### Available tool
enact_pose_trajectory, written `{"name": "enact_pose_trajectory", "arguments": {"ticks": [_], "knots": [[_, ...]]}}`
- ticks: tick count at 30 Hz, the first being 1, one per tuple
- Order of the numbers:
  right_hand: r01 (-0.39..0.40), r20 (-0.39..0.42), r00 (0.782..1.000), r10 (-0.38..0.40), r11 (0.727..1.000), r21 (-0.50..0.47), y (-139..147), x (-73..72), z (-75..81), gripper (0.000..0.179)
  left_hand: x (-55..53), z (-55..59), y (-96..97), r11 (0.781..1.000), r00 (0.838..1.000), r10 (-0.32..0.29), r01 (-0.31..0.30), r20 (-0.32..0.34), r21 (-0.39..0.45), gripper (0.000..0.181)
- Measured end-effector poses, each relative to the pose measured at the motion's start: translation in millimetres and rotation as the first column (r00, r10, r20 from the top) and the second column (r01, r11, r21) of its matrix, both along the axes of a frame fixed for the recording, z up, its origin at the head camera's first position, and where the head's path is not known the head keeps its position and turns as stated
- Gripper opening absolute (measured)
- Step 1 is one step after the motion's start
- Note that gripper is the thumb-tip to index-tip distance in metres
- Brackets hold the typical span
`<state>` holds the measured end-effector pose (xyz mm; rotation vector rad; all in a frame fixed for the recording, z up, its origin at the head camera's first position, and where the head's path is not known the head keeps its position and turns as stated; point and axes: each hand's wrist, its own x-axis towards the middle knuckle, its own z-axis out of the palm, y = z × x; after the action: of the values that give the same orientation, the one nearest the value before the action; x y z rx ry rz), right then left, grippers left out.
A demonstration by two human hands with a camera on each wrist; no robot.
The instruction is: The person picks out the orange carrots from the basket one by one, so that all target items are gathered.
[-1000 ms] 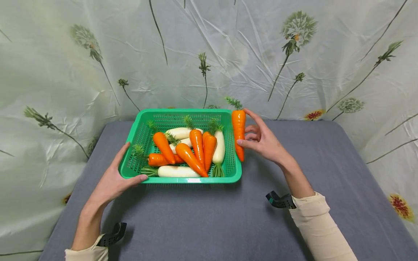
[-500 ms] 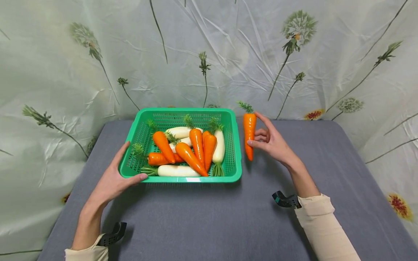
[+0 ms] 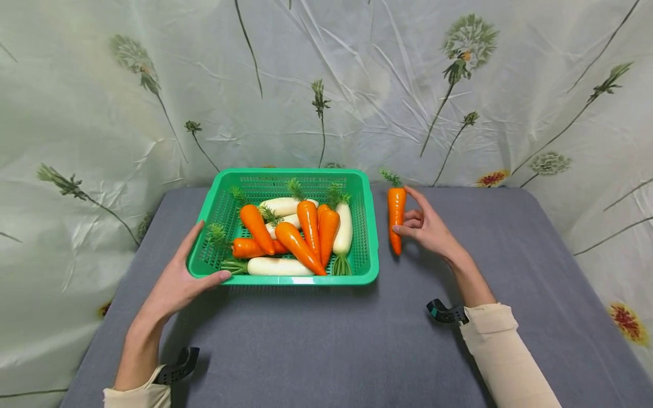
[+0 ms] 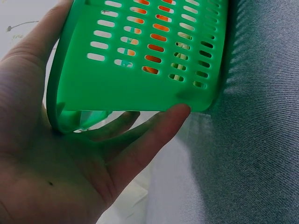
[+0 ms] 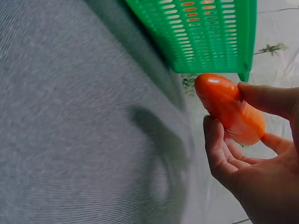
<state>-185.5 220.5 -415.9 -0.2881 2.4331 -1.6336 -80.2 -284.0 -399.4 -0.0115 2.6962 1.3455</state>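
In the head view my right hand (image 3: pixel 427 228) holds an orange carrot (image 3: pixel 395 220) with a green leafy top, to the right of the green basket (image 3: pixel 373 226). The carrot points tip toward me. In the right wrist view, thumb and fingers pinch this carrot (image 5: pixel 229 109) above the cloth, its shadow lying apart from it. My left hand (image 3: pixel 173 283) rests at the basket's front left corner, thumb on the rim. Straight fingers (image 4: pixel 145 149) lie along the side wall in the left wrist view. Inside the basket lie several carrots (image 3: pixel 298 246) and white radishes (image 3: pixel 280 266).
The basket stands on a grey cloth-covered table (image 3: pixel 316 340). A pale curtain (image 3: pixel 357 102) printed with dandelions hangs behind and at both sides. Each wrist wears a black camera mount; the right mount (image 3: pixel 446 313) hangs over the table.
My right hand has carried the carrot from beside the basket's right rim to the right, then slightly lower in the view. The left hand and the basket have stayed put.
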Motion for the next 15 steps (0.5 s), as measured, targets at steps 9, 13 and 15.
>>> {"name": "enact_pose_trajectory", "arguments": {"ticks": [9, 13, 15], "knots": [[-0.015, 0.025, 1.000, 0.013, 0.997, 0.073, 5.2, -2.9, -16.0, 0.100, 0.5, 0.4, -0.9, 0.999, 1.000, 0.002, -0.002, -0.003, -0.041, 0.118], [-0.034, 0.016, 0.999, 0.032, 0.992, 0.119, 6.6, -3.6, -21.7, 0.098, -0.2, 0.6, -0.5, 0.999, 1.000, 0.001, -0.001, -0.002, -0.033, 0.118], [-0.036, 0.018, 0.999, 0.034, 0.990, 0.133, 6.5, -3.8, -23.3, 0.097, -0.4, 0.6, -0.5, 1.000, 1.000, 0.000, 0.000, -0.002, -0.031, 0.118]]}}
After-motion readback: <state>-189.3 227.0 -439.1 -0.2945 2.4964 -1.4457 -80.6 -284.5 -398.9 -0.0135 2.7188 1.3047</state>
